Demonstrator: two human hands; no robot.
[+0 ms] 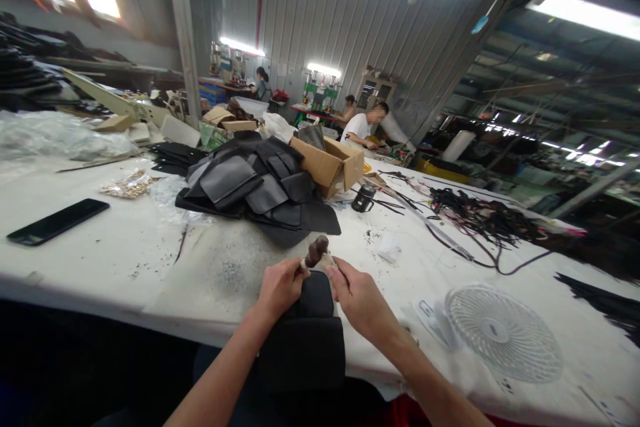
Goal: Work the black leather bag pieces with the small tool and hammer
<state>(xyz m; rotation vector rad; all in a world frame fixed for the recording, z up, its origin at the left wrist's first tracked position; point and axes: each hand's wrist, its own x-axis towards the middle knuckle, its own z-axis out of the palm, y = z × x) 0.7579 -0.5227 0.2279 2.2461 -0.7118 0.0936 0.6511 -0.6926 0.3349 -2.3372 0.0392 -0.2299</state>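
My left hand (pixel 280 287) and my right hand (pixel 357 300) meet over the near edge of the white table (pixel 125 260). Between their fingertips they pinch a small brown, rounded tool-like piece (pixel 317 251) with a pale end. Under both hands lies a black leather panel (pixel 305 333) that hangs over the table edge toward me. What exactly each finger grips on the small piece is too small to tell.
A heap of black leather pieces (pixel 260 187) and an open cardboard box (pixel 330 163) lie behind. A black phone (pixel 57 221) lies left, a white fan (pixel 503 332) lies right, black straps (pixel 480 220) far right. A person in a white shirt (pixel 363 127) works at the back.
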